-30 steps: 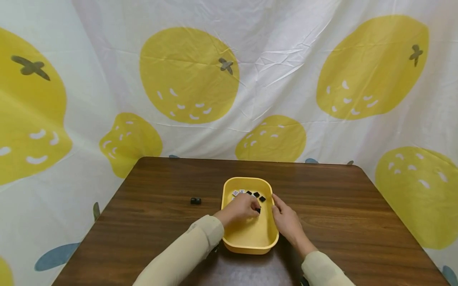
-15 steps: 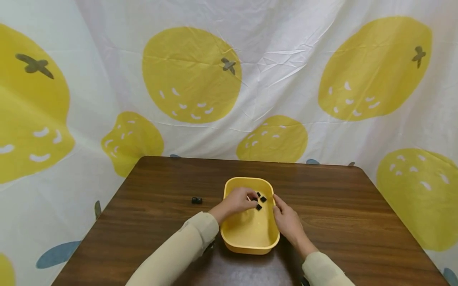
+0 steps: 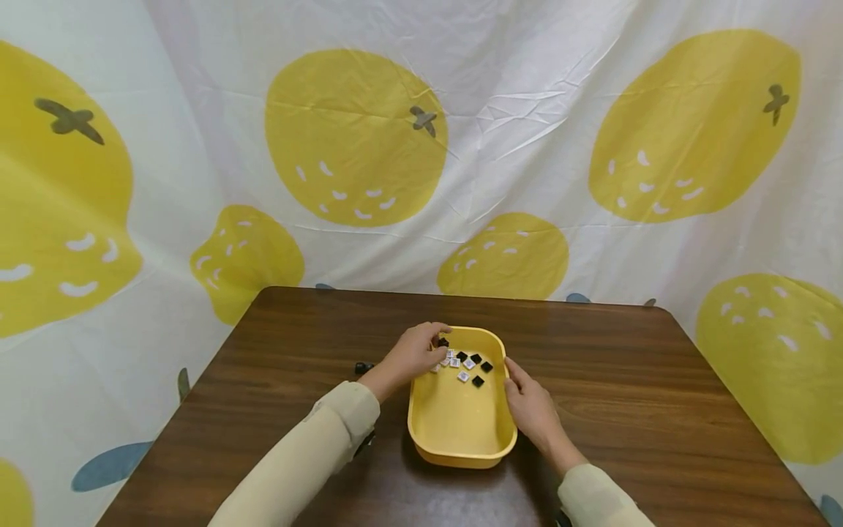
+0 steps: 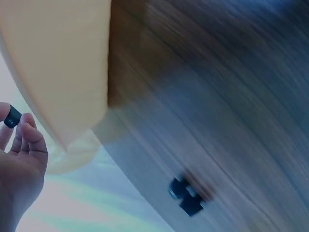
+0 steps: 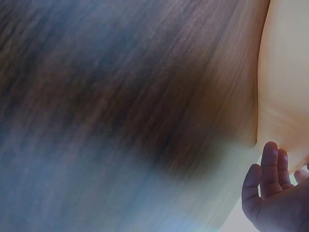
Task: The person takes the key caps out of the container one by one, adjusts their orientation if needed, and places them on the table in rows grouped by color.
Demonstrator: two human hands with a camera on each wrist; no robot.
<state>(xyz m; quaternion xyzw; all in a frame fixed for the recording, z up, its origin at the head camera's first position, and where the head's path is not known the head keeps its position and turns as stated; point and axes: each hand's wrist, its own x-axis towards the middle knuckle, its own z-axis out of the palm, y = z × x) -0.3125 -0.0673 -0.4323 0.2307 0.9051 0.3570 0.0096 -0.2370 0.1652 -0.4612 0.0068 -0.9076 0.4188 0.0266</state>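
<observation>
My left hand is over the far left corner of a yellow plastic tub. Its thumb and fingertips pinch a small black keycap, whose pale marking shows in the left wrist view. Several white keycaps and black keycaps lie scattered on the tub floor toward its far end. On the tub's right side, my right hand holds the wall, fingers along the outside and thumb at the rim. The right wrist view shows those fingers against the outer wall.
Left of the tub, small black pieces lie on the dark wooden table, partly behind my left wrist in the head view. A white cloth with lemon prints hangs behind the table.
My left hand has moved from the tub's middle to its far left corner with a black keycap, uncovering the white and black keycaps. The right hand stays on the tub's side.
</observation>
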